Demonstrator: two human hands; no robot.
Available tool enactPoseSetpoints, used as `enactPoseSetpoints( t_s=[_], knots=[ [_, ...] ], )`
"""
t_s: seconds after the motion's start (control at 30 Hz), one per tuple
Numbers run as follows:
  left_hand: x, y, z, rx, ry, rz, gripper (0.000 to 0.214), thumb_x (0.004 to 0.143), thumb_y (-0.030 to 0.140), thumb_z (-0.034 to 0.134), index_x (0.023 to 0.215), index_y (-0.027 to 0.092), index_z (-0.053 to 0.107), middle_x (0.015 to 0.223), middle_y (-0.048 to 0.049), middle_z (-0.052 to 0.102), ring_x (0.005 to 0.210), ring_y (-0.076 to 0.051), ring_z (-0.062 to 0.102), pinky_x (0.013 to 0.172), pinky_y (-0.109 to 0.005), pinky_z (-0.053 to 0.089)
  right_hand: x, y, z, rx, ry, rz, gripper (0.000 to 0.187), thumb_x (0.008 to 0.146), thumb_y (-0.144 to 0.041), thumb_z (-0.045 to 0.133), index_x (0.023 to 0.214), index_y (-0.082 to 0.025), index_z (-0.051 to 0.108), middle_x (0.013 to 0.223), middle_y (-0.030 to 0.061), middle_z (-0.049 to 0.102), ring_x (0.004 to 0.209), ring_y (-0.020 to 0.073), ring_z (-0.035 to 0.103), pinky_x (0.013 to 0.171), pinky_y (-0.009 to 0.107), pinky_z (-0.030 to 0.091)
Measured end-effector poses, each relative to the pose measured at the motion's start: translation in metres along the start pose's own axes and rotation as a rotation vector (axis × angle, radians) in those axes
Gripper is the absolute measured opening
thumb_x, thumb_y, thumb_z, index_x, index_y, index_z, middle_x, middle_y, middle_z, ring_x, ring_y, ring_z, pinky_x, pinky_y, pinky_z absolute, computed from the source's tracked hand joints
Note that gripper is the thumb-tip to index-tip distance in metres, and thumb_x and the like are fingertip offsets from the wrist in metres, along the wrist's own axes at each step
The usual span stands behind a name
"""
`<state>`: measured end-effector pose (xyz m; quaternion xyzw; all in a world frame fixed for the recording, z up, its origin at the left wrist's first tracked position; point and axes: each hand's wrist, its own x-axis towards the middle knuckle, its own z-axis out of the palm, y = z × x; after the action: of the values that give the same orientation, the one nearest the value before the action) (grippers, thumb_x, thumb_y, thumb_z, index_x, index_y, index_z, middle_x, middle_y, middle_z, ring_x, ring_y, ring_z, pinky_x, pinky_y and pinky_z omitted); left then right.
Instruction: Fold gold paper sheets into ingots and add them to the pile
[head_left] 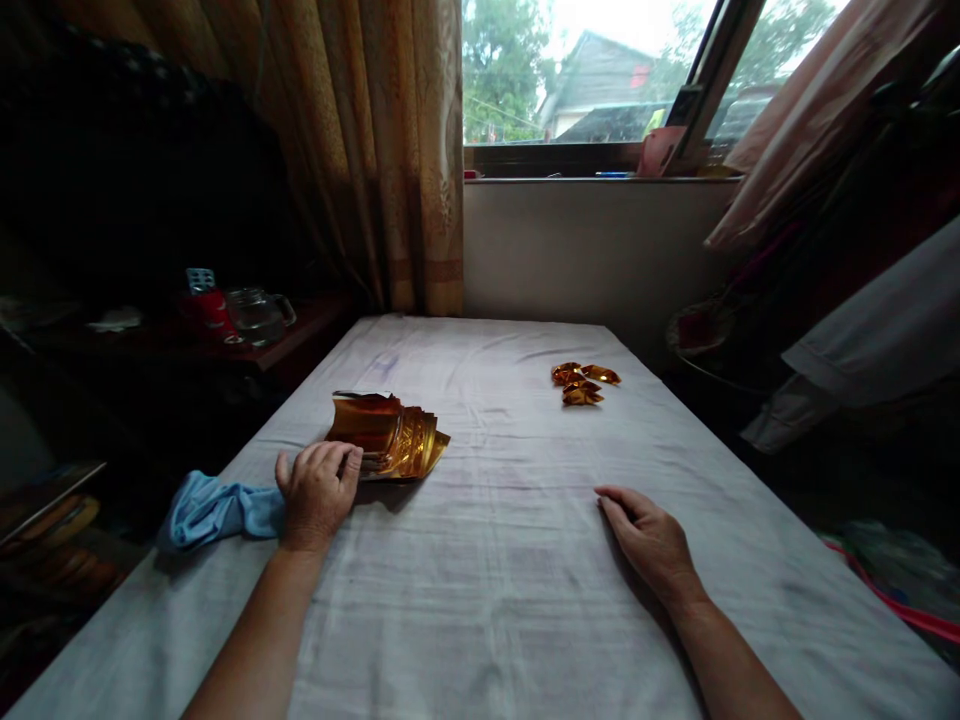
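A loose stack of shiny gold foil sheets lies left of centre on the table, its right edges fanned and curling. My left hand is at the stack's near left corner, fingers bent and closed against it; the fingertips are partly hidden. To the right, my right hand rests on the cloth, its fingers curled together with the thumb alongside. Nothing shows in it. Several folded gold foil pieces sit in a small group farther back, beyond my right hand.
A pale cloth covers the table. Crumpled blue fabric lies beside my left wrist. A glass jug and a red container stand on a side surface at the left. Clothes hang at the right, and a curtain hangs behind.
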<state>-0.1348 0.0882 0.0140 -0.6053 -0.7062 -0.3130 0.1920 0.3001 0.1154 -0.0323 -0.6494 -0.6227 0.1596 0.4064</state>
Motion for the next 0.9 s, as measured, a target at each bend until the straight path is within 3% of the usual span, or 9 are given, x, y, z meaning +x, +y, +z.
enactPoseSetpoints(
  t_s=[0.07,0.2,0.4,0.6,0.77,0.9],
  knots=[
    [0.0,0.0,0.0,-0.004,-0.011,0.004,0.032,0.096,0.041,0.043,0.087,0.023,0.068,0.102,-0.0112,0.076,0.105,-0.032,0.064,0.111,-0.062,0.02,0.0,0.0,-0.001,-0.009,0.0,-0.003,0.038,0.075,-0.051,0.051,0.087,-0.027,0.078,0.094,0.0047,0.079,0.09,0.026,0.073,0.082,0.036,0.058],
    [0.0,-0.001,0.0,-0.039,-0.056,0.018,0.028,0.093,0.037,0.046,0.096,0.023,0.07,0.108,-0.0118,0.076,0.113,-0.035,0.062,0.112,-0.066,0.013,0.0,0.002,-0.001,-0.022,-0.001,-0.004,0.039,0.075,-0.052,0.051,0.086,-0.026,0.078,0.093,0.0049,0.079,0.09,0.0261,0.073,0.082,0.035,0.058],
    [0.001,0.003,-0.004,-0.063,-0.123,0.025,0.027,0.094,0.034,0.047,0.086,0.024,0.071,0.096,-0.0078,0.077,0.096,-0.03,0.068,0.111,-0.069,0.012,0.0,0.003,-0.002,-0.031,-0.018,-0.004,0.04,0.074,-0.053,0.052,0.088,-0.025,0.078,0.096,0.006,0.078,0.092,0.0267,0.073,0.085,0.037,0.058],
    [0.0,0.003,-0.007,-0.089,-0.164,0.054,0.025,0.094,0.035,0.049,0.082,0.025,0.07,0.094,-0.0055,0.078,0.096,-0.027,0.068,0.113,-0.062,0.019,-0.001,0.002,-0.002,-0.026,-0.001,-0.007,0.039,0.074,-0.052,0.052,0.086,-0.026,0.078,0.094,0.005,0.079,0.09,0.0259,0.073,0.083,0.036,0.058],
    [-0.002,0.007,-0.009,-0.112,-0.165,0.124,0.021,0.093,0.039,0.055,0.1,0.028,0.071,0.105,-0.0043,0.077,0.103,-0.028,0.067,0.115,-0.061,0.014,-0.001,0.002,-0.002,-0.023,-0.007,-0.014,0.038,0.074,-0.053,0.053,0.086,-0.027,0.078,0.093,0.0045,0.079,0.089,0.0256,0.073,0.082,0.035,0.058],
    [-0.003,0.015,-0.01,-0.104,-0.116,0.154,0.018,0.092,0.036,0.056,0.093,0.028,0.072,0.099,-0.0028,0.078,0.097,-0.028,0.068,0.116,-0.06,0.013,-0.001,0.002,-0.002,-0.022,-0.008,0.001,0.039,0.074,-0.053,0.053,0.086,-0.026,0.078,0.094,0.0052,0.078,0.09,0.0261,0.073,0.083,0.036,0.058]
  ],
)
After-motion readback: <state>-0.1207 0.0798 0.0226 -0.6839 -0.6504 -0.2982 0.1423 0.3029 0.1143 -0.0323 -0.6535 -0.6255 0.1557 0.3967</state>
